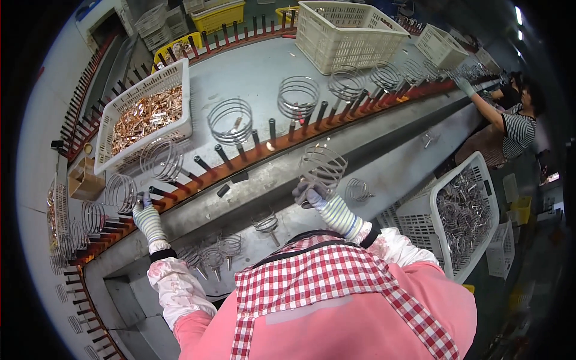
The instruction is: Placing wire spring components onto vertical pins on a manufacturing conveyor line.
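Grey conveyor bench (252,72), right hand (312,193) gripping wire coil (323,165), axis tilted upright.

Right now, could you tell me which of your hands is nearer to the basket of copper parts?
Left. The left hand is just below the basket, at the peg rail; the right hand holds a coil far to its right.

left hand (144,211) fingertips: hidden behind coil (122,193) | crate (146,116) contents: blurred

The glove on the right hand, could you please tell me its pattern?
The glove is striped white, blue and yellow, with a grey palm part; the head view shows it.
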### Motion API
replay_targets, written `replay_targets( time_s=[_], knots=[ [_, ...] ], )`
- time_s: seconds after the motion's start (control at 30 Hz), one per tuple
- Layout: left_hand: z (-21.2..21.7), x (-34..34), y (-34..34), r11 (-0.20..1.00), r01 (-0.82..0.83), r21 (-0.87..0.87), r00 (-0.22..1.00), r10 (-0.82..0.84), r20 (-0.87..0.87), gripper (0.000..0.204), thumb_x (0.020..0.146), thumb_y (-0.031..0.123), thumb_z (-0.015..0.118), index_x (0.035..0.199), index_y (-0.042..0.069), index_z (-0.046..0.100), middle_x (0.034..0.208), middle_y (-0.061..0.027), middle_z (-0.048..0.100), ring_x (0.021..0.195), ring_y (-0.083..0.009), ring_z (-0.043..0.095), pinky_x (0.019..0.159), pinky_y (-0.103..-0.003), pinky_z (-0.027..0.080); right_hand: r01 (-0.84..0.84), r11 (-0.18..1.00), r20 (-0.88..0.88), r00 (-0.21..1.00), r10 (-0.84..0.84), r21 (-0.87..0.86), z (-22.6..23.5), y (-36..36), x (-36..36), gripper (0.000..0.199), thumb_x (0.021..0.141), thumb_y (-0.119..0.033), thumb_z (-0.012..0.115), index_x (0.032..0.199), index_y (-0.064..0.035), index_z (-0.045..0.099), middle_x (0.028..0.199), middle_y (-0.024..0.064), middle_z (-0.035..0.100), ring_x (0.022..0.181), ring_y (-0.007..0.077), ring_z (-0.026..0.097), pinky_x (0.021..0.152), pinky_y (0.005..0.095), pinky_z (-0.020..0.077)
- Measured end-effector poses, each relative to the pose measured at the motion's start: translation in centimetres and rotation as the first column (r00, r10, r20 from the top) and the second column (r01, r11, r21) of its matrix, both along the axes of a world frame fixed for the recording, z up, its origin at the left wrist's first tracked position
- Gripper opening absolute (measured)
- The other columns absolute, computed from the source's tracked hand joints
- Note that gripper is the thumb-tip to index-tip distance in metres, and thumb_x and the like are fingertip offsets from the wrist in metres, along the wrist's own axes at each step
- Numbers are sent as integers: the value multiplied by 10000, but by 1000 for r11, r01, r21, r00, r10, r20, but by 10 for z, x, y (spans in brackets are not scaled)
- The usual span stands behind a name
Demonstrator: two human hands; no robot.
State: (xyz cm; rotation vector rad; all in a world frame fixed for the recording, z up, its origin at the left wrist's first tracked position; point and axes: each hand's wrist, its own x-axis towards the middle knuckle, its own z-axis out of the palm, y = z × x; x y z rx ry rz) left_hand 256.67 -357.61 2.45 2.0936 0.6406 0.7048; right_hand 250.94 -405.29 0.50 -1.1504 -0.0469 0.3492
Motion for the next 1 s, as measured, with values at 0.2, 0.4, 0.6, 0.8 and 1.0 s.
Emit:
replay_targets(
  time_s=[0.2,0.4,0.6,0.8,1.0],
  knots=[
    [-31,-24,-38,992,-120,42,983,112,148,603,876,126,577,1368,-46,274,1348,-198,399,1198,-257,438,1013,-324,339,-98,990,-108,988,109,105,4,-16,-6,472,913,-413,514,1219,-55,481,1031,53,601,972,142,580,848,285,468],
    [2,-79,-219,837,540,-83,841,-539,41,195,884,90,575,1062,17,607,1051,-82,615,994,-171,555,907,-295,416,-263,925,-179,931,318,274,-6,-34,-13,556,899,-451,516,1257,-35,427,979,56,595,909,152,578,859,320,454],
    [34,-66,-313,706,700,-103,714,-692,106,198,882,159,592,1031,34,629,1110,-108,587,1044,-207,543,912,-301,400,-398,780,-197,819,539,483,-1,-69,-7,561,888,-416,547,1270,-25,420,914,70,587,860,186,578,813,323,461],
    [46,-34,-363,534,844,-47,534,-845,-4,276,867,277,590,1004,42,635,1195,-155,546,1100,-295,516,946,-366,380,-427,742,-201,782,590,516,-2,-111,-1,525,922,-399,483,1254,6,443,781,65,567,730,174,559,717,316,464],
    [44,-21,-402,491,824,-283,525,-849,57,295,898,303,569,959,16,604,1112,-110,584,1032,-190,530,904,-310,396,-331,708,-257,769,586,624,6,-150,13,438,918,-381,504,1168,-22,518,634,14,427,602,148,439,618,301,399]
  ],
)
